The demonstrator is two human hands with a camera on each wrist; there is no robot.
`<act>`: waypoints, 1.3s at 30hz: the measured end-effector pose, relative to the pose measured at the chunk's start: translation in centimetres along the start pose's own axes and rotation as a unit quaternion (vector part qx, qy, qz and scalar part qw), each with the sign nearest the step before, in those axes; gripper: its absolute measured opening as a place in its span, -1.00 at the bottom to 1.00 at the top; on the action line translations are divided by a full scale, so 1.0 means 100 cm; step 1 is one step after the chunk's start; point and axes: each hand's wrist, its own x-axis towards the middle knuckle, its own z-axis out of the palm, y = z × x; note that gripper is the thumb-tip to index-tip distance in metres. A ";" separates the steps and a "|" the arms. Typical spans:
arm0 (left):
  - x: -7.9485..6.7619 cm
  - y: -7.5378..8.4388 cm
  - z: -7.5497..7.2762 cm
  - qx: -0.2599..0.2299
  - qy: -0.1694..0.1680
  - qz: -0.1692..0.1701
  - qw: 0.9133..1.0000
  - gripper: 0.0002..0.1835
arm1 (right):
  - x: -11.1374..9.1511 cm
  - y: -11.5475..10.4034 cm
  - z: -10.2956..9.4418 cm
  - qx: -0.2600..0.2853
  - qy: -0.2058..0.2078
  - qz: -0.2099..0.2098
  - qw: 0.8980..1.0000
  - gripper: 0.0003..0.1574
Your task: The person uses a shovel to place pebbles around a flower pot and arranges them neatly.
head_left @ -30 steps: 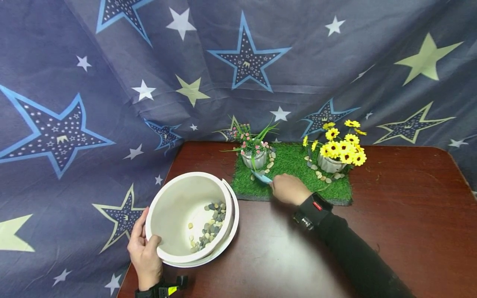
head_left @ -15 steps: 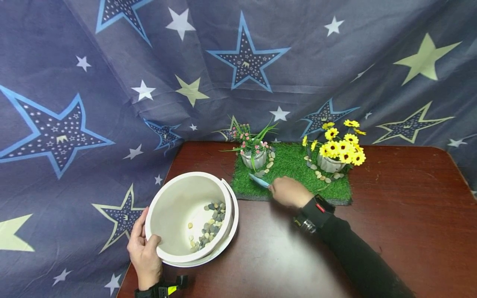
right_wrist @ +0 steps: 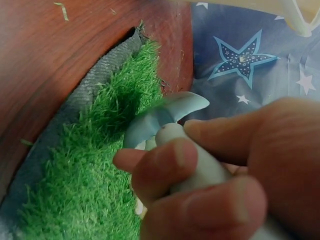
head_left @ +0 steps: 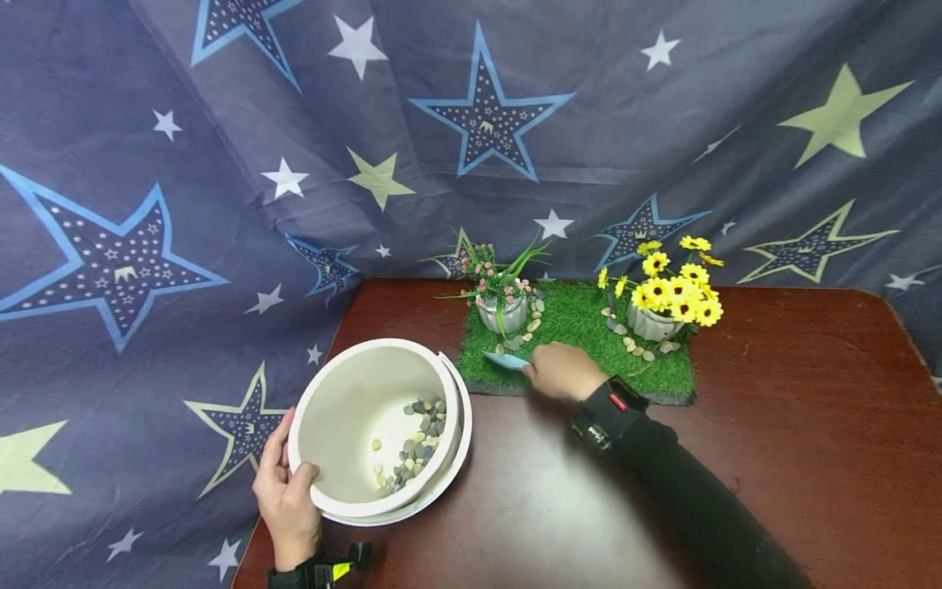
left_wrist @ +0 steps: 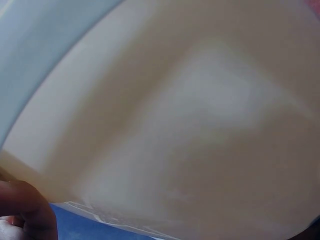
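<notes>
My left hand [head_left: 287, 507] grips the rim of a tilted white bucket [head_left: 342, 409], thumb over the edge. Grey and cream pebbles [head_left: 423, 446] lie in its lower right side. Curled round the pale handle of a small light-blue trowel [head_left: 506, 361], my right hand [head_left: 565, 372] keeps the blade over the front-left part of the artificial grass mat [head_left: 567, 335]. In the right wrist view the trowel blade [right_wrist: 167, 112] hides whatever lies on it. Just behind the blade, a row of stones [head_left: 533, 325] curves round a grey pot [head_left: 504, 316] of pink flowers.
A second grey pot [head_left: 653, 325] with yellow flowers [head_left: 673, 298] stands on the mat's right side, stones [head_left: 634, 348] in front of it. The brown table [head_left: 795, 425] meets a star-patterned cloth [head_left: 589, 147] behind and at left.
The trowel's blade has shifted left and nearer the mat's front edge, away from the stones by the pink flowers. My left hand and the bucket have stayed in place.
</notes>
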 end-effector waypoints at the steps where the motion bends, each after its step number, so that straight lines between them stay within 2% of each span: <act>1: 0.000 0.000 0.000 0.001 -0.001 0.000 1.000 -0.12 | 0.002 0.000 0.000 0.002 0.000 0.003 1.000 -0.50; 8: -0.001 -0.001 0.000 -0.014 0.003 -0.007 1.000 -0.14 | 0.007 -0.001 0.002 0.025 -0.014 0.016 0.999 -0.51; 15: 0.000 0.000 0.000 -0.006 0.005 -0.002 1.000 -0.14 | 0.010 -0.002 0.001 0.062 -0.001 0.019 0.998 -0.51; 25: 0.000 0.000 0.001 -0.019 0.002 0.000 1.000 -0.14 | 0.010 -0.002 0.007 0.112 -0.042 0.047 0.992 -0.53; 39: -0.001 -0.001 0.000 -0.030 -0.005 0.011 0.999 -0.13 | 0.012 0.009 0.003 0.141 -0.026 0.022 0.989 -0.42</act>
